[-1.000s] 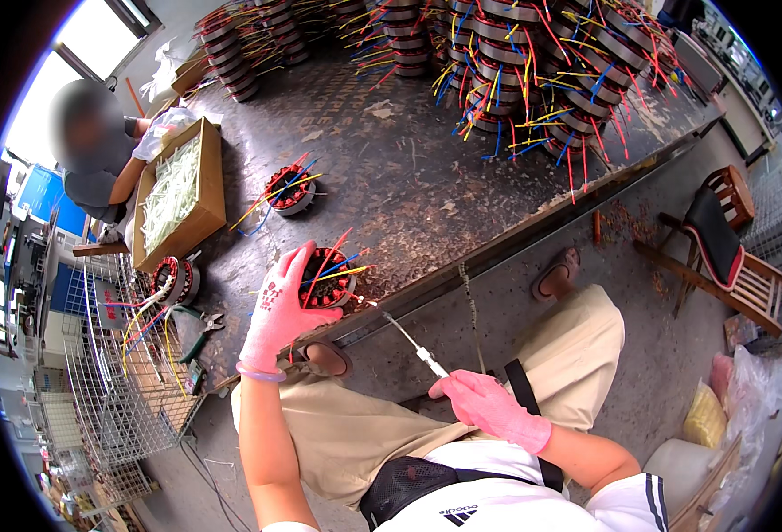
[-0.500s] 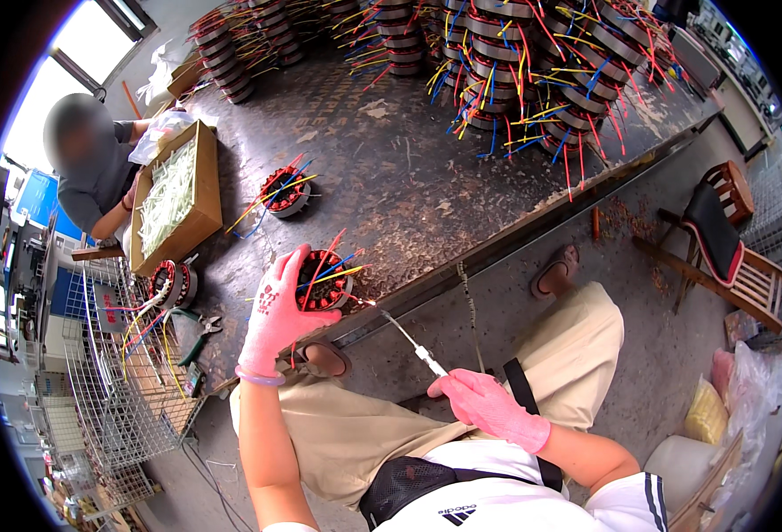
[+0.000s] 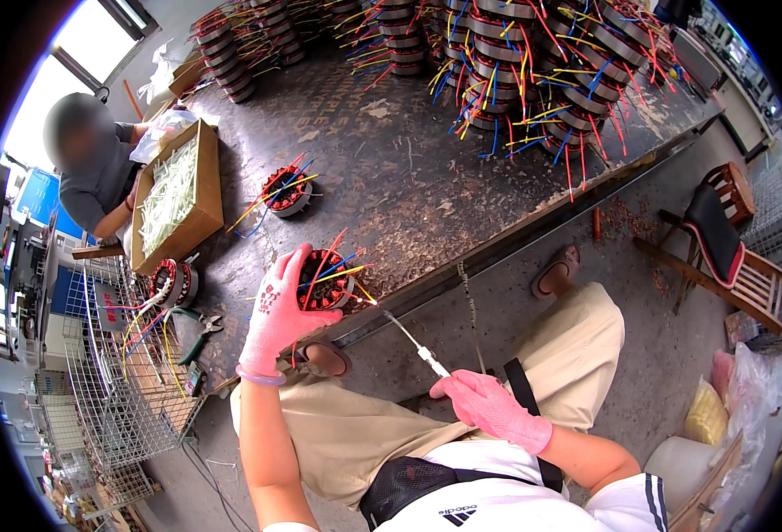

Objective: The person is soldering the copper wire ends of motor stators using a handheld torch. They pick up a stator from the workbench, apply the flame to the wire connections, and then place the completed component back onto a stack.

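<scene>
My left hand [image 3: 272,310], in a pink glove, grips a motor stator [image 3: 329,285] at the table's near edge, thumb and fingers around its left side. Red windings line its ring; red, blue and yellow leads stick out. My right hand [image 3: 497,413], also gloved in pink, closes round a thin white-handled tool [image 3: 428,357] that looks like a soldering iron. Its slim metal shaft points up and left to the stator's right side. A bright spot shows at the tip, beside a yellow lead; whether they touch is unclear.
Another stator [image 3: 286,191] lies farther back, a third [image 3: 173,284] at the left by green-handled pliers [image 3: 203,339]. A cardboard box [image 3: 198,211] holds pale tubing. Stator stacks [image 3: 497,53] stand at the back. A person [image 3: 98,177] sits left; a wooden chair [image 3: 719,239] stands right.
The tool's tip has shifted slightly, and a yellow lead and bright spot now show more plainly beside the stator. Both hands have stayed nearly in place.
</scene>
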Demonstrator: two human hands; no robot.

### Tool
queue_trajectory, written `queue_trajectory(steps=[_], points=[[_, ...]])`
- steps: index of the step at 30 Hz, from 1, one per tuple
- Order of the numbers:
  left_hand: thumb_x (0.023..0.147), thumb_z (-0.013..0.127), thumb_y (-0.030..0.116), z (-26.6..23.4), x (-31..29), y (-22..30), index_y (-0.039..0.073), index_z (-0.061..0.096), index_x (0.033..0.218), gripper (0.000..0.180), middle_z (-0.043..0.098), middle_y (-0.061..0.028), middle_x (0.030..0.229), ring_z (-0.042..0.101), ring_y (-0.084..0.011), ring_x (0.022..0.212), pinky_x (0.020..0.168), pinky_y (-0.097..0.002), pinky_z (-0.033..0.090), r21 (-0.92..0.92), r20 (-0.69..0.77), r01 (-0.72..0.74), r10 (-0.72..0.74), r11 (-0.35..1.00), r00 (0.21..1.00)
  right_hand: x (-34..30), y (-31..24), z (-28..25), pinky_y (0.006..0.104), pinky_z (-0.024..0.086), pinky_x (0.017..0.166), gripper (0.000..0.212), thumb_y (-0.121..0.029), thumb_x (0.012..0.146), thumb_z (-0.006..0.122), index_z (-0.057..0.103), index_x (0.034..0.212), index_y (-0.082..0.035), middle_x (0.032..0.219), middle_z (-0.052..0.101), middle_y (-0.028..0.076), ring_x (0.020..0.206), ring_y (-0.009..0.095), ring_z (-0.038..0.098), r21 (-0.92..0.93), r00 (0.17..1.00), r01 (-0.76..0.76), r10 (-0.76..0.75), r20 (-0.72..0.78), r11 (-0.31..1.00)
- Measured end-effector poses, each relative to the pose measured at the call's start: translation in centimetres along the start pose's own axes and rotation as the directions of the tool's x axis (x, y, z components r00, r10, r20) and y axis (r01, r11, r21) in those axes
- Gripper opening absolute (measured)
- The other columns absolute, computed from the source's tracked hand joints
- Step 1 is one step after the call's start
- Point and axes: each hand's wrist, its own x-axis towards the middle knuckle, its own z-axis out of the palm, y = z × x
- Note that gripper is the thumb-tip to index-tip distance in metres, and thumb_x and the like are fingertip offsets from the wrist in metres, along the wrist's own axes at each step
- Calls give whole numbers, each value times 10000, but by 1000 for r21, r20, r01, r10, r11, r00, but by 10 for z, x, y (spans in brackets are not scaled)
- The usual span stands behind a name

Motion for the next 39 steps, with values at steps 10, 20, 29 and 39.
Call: queue_trajectory(steps=[10, 20, 29, 39], points=[[552, 897, 173, -1, 0, 1, 20, 410, 1442, 1026, 505, -178, 1345, 518, -354, 1239, 1049, -406, 434, 3, 3, 9, -9, 1000, 1000, -2, -5, 2, 232, 291, 460, 298, -260, 1041, 472, 652, 1050, -23, 583, 453, -31, 507, 44, 388, 13, 999, -34, 34, -26, 999], [552, 914, 265, 2, 0, -5, 13, 428, 1421, 1027, 522, -176, 1339, 519, -368, 1232, 1049, -433, 430, -1, -13, -29, 29, 1000, 1000, -4, 4, -6, 231, 281, 463, 291, -242, 1039, 485, 662, 1026, -12, 584, 433, -41, 511, 39, 376, 94, 998, 2, 5, -70, 996], [542, 917, 267, 7, 0, -4, 20, 427, 1420, 1035, 531, -176, 1329, 520, -376, 1228, 1046, -447, 428, 12, -37, -70, 71, 997, 997, -9, 8, -14, 230, 282, 468, 316, -279, 1040, 498, 670, 1024, -14, 584, 455, -36, 527, 37, 402, 57, 993, 74, -69, -96, 996], [554, 905, 342, 9, -1, -7, 5, 460, 1385, 1001, 543, -187, 1310, 535, -375, 1197, 1023, -428, 436, 48, -146, -123, 129, 991, 981, -20, -2, -9, 207, 256, 490, 375, -292, 1046, 460, 652, 1049, 30, 590, 461, -55, 525, 30, 353, 6, 980, 164, -163, -113, 986]])
